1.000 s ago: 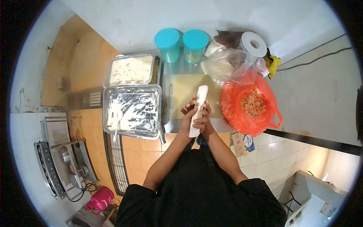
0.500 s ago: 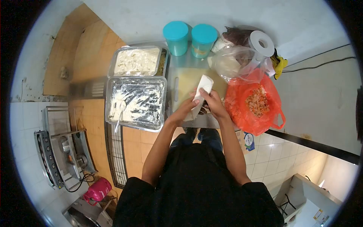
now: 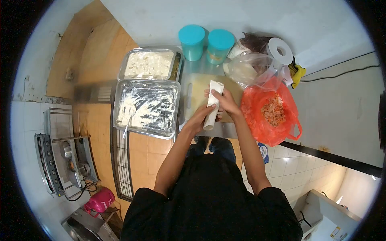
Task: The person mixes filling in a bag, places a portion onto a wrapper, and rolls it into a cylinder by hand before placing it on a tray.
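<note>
A white rolled wrap (image 3: 211, 114) is held up between both hands, its long side running away from my body. My left hand (image 3: 201, 115) grips it from the left, with the thumb lying on top. From the right, my right hand (image 3: 226, 103) has its fingers around it and its thumb pressed on the upper part. Most of the fingertips are hidden behind the wrap. Beneath them lies a cream cutting board (image 3: 197, 90) on the metal table.
To the left, a tray smeared with white cream (image 3: 161, 108) has a spoon (image 3: 129, 120) in it. Behind it sits a tray of white filling (image 3: 148, 64). An orange bag (image 3: 251, 108) of chopped food stands at right. Two turquoise-lidded containers (image 3: 192, 42) line the wall.
The wrap has turned more upright in view and now looks like a closed, narrow tube. Both hands have shifted slightly around it, and the camera view has moved a little.
</note>
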Tool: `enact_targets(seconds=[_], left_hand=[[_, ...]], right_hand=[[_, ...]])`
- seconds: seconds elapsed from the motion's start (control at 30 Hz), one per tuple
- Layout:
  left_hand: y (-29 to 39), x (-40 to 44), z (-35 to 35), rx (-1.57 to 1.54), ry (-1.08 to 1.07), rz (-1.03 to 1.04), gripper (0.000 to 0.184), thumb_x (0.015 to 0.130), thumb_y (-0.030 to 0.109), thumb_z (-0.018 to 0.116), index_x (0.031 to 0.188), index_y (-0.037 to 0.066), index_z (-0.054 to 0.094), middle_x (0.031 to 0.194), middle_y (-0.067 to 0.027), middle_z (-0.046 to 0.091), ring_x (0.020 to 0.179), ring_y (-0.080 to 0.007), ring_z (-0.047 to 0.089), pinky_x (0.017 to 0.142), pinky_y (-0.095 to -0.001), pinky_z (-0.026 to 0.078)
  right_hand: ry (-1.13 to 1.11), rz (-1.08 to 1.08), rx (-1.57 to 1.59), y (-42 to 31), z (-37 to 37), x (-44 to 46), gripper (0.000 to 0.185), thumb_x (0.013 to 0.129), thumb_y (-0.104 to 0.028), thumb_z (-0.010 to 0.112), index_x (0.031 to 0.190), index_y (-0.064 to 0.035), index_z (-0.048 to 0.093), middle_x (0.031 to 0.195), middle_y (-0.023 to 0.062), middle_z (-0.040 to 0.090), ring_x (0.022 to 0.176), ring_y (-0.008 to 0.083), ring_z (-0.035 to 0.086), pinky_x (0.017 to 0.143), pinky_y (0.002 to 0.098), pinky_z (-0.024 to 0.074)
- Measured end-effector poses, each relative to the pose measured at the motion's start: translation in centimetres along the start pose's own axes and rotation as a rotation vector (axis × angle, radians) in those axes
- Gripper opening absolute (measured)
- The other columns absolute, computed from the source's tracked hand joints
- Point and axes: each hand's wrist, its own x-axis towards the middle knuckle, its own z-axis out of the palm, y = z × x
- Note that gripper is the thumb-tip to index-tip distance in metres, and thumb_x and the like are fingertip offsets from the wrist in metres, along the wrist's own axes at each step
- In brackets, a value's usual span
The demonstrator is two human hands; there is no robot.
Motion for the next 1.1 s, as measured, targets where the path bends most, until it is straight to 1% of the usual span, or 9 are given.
enact_targets(seconds=[0.1,0.27,0.5,0.6,0.67,0.7,0.77,1.0,1.1], left_hand=[[0.5,-0.3,0.7,-0.028,0.032,0.015,0.042,0.102,0.027,0.052,0.133,-0.001,0.045,0.114,-0.0154,0.065,0.091,-0.0234,0.069,0.077,-0.036,0.06],[0.7,-0.3,0.6,-0.065,0.091,-0.073,0.044,0.102,0.028,0.051,0.135,-0.001,0.045,0.116,-0.0187,0.065,0.092,-0.0248,0.07,0.076,-0.0351,0.061],[0.6,0.3,0.0,-0.229,0.066,-0.036,0.051,0.103,0.04,0.042,0.132,-0.002,0.048,0.114,-0.0171,0.066,0.096,-0.028,0.069,0.079,-0.0375,0.061],[1.1,0.0,0.3,-0.255,0.049,-0.027,0.061,0.103,0.053,0.037,0.131,0.0,0.05,0.11,-0.0136,0.066,0.093,-0.0267,0.069,0.078,-0.0374,0.06],[1.4,-0.2,0.3,-0.288,0.091,-0.064,0.066,0.102,0.059,0.035,0.129,0.002,0.051,0.107,-0.0116,0.066,0.09,-0.0257,0.069,0.078,-0.0373,0.06],[1.5,-0.1,0.1,-0.275,0.085,-0.055,0.062,0.102,0.057,0.038,0.129,0.003,0.052,0.109,-0.0111,0.066,0.091,-0.0241,0.069,0.077,-0.0376,0.06],[1.3,0.0,-0.3,-0.261,0.08,-0.048,0.058,0.103,0.055,0.041,0.128,0.004,0.054,0.111,-0.0105,0.065,0.091,-0.0225,0.068,0.076,-0.0378,0.06],[0.6,0.7,-1.3,-0.107,0.141,-0.096,0.044,0.104,0.043,0.049,0.124,0.003,0.054,0.104,-0.0091,0.065,0.08,-0.0196,0.068,0.064,-0.0331,0.059],[0.6,0.7,-1.0,-0.082,0.144,-0.107,0.042,0.105,0.038,0.047,0.126,0.002,0.052,0.105,-0.0107,0.065,0.078,-0.0205,0.068,0.06,-0.0326,0.058]], right_hand=[[0.02,-0.104,0.1,0.5,0.2,0.5,0.032,0.102,-0.015,0.056,0.128,0.0028,0.057,0.117,0.0091,0.071,0.101,0.0165,0.067,0.082,0.0331,0.0567],[-0.018,-0.324,-0.189,1.3,-0.3,0.9,0.03,0.098,-0.01,0.058,0.125,0.003,0.061,0.113,0.0095,0.072,0.097,0.0145,0.066,0.08,0.0298,0.0539],[-0.029,-0.31,-0.347,-0.4,-0.3,-0.9,0.031,0.095,-0.006,0.059,0.125,-0.0016,0.064,0.109,0.0079,0.072,0.089,0.0122,0.064,0.078,0.0307,0.053],[-0.078,-0.216,-0.408,-0.8,-0.4,-1.6,0.033,0.092,-0.007,0.061,0.125,-0.0023,0.065,0.114,0.0102,0.071,0.095,0.0194,0.067,0.085,0.0342,0.0532],[-0.108,-0.488,-0.66,-0.6,-0.4,-1.8,0.041,0.091,-0.013,0.062,0.131,-0.0022,0.061,0.13,0.0142,0.064,0.119,0.0301,0.061,0.102,0.0399,0.0467],[-0.108,-0.487,-0.66,-0.6,-0.4,-2.1,0.041,0.091,-0.013,0.062,0.131,-0.0022,0.061,0.13,0.0142,0.064,0.119,0.0301,0.061,0.102,0.0399,0.0467],[-0.125,-0.569,-0.798,-0.3,-0.2,-2.9,0.049,0.097,-0.02,0.053,0.142,-0.0015,0.05,0.146,0.0226,0.049,0.141,0.0379,0.04,0.117,0.0431,0.0313],[-0.094,-0.607,-0.853,0.0,0.2,-4.4,0.059,0.101,-0.025,0.043,0.153,-0.0006,0.031,0.157,0.0217,0.034,0.149,0.0375,0.026,0.121,0.0432,0.022],[-0.142,-0.494,-0.509,0.0,0.1,-4.3,0.059,0.103,-0.025,0.041,0.155,-0.0001,0.027,0.157,0.0186,0.037,0.147,0.0347,0.031,0.121,0.0428,0.0216]])
